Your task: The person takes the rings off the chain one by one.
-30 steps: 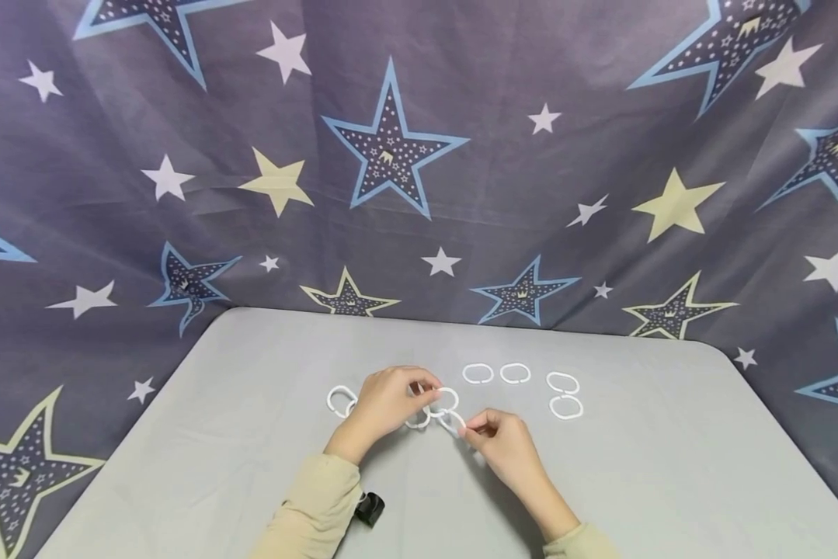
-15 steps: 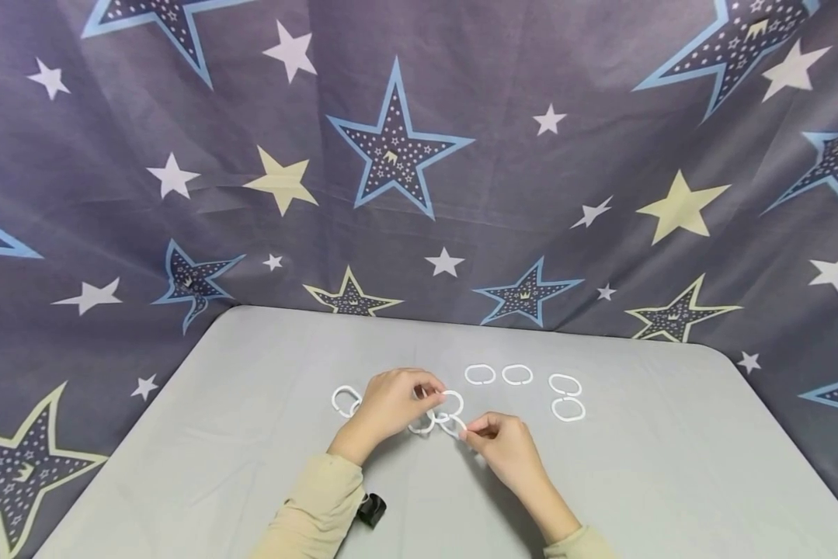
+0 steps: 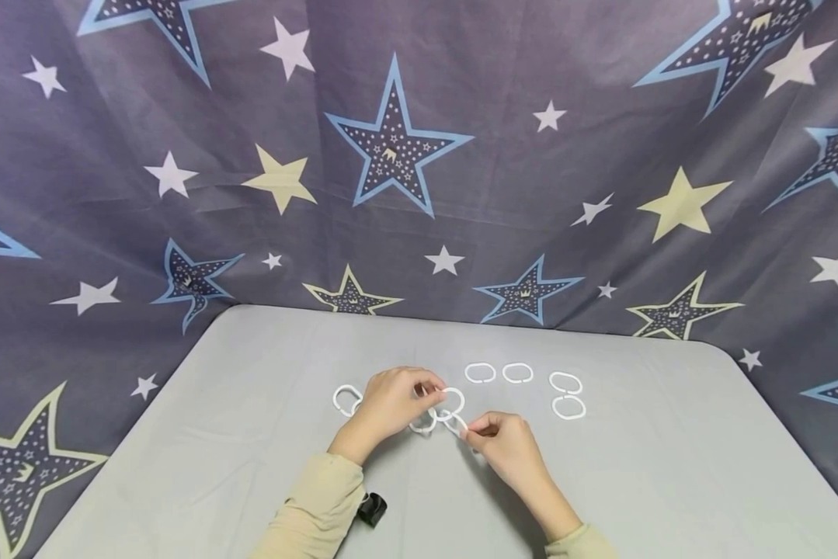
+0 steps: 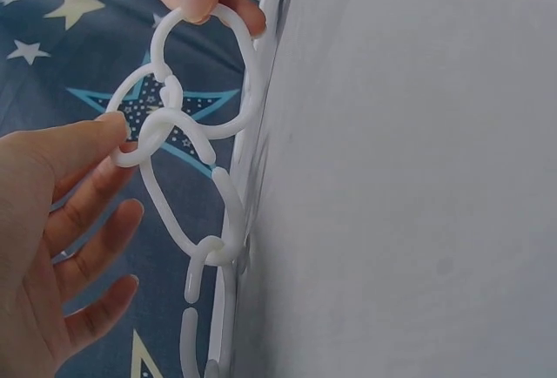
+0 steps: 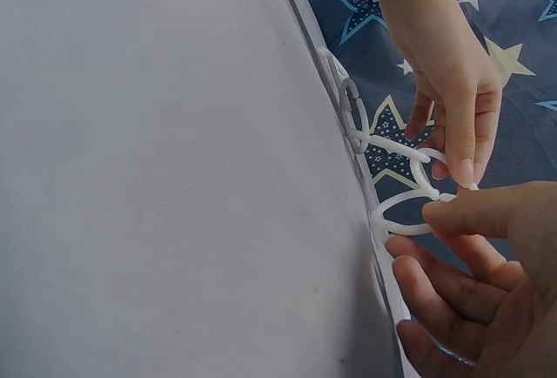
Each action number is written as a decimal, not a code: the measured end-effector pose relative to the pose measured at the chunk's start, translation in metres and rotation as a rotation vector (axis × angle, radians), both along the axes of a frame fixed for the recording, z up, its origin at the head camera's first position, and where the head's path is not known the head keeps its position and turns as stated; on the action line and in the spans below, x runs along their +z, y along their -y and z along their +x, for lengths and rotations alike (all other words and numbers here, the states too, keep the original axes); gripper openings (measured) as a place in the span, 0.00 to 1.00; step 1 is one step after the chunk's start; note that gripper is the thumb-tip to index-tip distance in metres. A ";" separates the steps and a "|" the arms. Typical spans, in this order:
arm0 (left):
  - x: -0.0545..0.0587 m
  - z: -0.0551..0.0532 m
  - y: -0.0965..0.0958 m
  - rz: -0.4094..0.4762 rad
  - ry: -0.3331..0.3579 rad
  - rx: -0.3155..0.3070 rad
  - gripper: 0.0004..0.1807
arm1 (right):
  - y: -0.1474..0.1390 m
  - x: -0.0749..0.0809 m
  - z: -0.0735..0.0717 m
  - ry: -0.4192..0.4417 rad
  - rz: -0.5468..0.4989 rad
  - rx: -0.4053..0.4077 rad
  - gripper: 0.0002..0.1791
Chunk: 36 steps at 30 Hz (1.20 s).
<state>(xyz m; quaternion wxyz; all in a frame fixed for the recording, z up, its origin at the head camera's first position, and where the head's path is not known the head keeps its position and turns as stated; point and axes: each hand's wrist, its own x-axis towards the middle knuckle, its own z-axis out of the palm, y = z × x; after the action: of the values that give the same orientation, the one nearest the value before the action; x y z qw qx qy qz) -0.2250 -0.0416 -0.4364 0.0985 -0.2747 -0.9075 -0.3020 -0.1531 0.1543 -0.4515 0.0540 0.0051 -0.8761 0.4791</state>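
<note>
A chain of white plastic C-links hangs between my hands above the table. My left hand (image 3: 394,404) pinches one link (image 4: 127,79) between thumb and forefinger, its other fingers loosely bent. With thumb and fingertips my right hand (image 3: 508,444) grips the end link (image 4: 252,73), which hooks through the left hand's link. A further link (image 4: 152,191) hangs from the left hand's link, and more follow below it. In the head view the left hand hides part of the chain; a link (image 3: 335,398) at its far end shows left of the wrist.
Several loose white links lie behind and right of the hands, among them one link (image 3: 469,373) at the back and another (image 3: 555,415) further right. A black object (image 3: 372,510) shows beside the left sleeve. A star-patterned curtain (image 3: 419,233) hangs behind the grey table (image 3: 670,466).
Both hands stay almost in place. The link in my right hand has turned slightly and looks narrower in the head view. The loose links lie unchanged.
</note>
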 end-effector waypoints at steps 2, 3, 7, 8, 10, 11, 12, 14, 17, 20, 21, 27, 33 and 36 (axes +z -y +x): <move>0.001 0.000 0.000 0.000 0.000 0.004 0.05 | 0.000 0.000 0.000 0.011 -0.012 0.001 0.04; 0.001 0.000 0.000 0.001 0.001 0.004 0.05 | -0.001 0.000 0.000 0.014 -0.016 0.001 0.04; 0.003 0.001 0.000 0.002 0.003 0.009 0.06 | -0.002 0.001 0.000 0.021 -0.029 0.003 0.04; 0.002 0.000 0.000 0.003 0.002 0.012 0.06 | -0.002 0.001 0.000 0.021 -0.028 0.004 0.04; 0.002 -0.001 0.001 0.005 -0.002 0.021 0.05 | -0.002 0.002 0.000 0.015 -0.027 0.005 0.04; 0.002 -0.001 0.002 0.007 -0.005 0.026 0.05 | -0.002 0.002 0.000 0.012 -0.025 0.005 0.04; 0.003 -0.001 0.003 0.011 -0.005 0.031 0.05 | -0.002 0.003 0.000 0.008 -0.024 0.005 0.04; 0.003 -0.002 0.004 0.015 -0.010 0.037 0.05 | -0.003 0.003 0.000 0.005 -0.030 0.002 0.04; 0.005 -0.002 0.005 0.022 -0.010 0.036 0.05 | -0.005 0.004 -0.001 0.005 -0.048 -0.005 0.04; 0.006 -0.002 0.005 0.022 -0.008 0.032 0.05 | -0.008 0.004 -0.003 0.008 -0.073 -0.018 0.03; 0.006 -0.002 0.005 0.021 -0.006 0.035 0.05 | -0.009 0.004 -0.004 0.005 -0.082 -0.024 0.03; 0.006 -0.002 0.006 0.014 -0.007 0.047 0.05 | -0.021 0.008 -0.009 -0.003 -0.115 -0.077 0.03; 0.006 -0.001 0.006 0.009 0.004 0.037 0.05 | -0.037 0.012 -0.013 -0.007 -0.093 -0.122 0.04; 0.006 0.000 0.006 0.002 0.009 0.037 0.05 | -0.046 0.012 -0.015 -0.009 -0.091 -0.139 0.05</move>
<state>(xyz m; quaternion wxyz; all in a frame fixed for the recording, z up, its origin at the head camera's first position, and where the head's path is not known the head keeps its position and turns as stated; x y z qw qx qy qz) -0.2253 -0.0472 -0.4308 0.1004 -0.2567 -0.9125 -0.3023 -0.1676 0.1999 -0.4392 0.0913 -0.0561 -0.8514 0.5134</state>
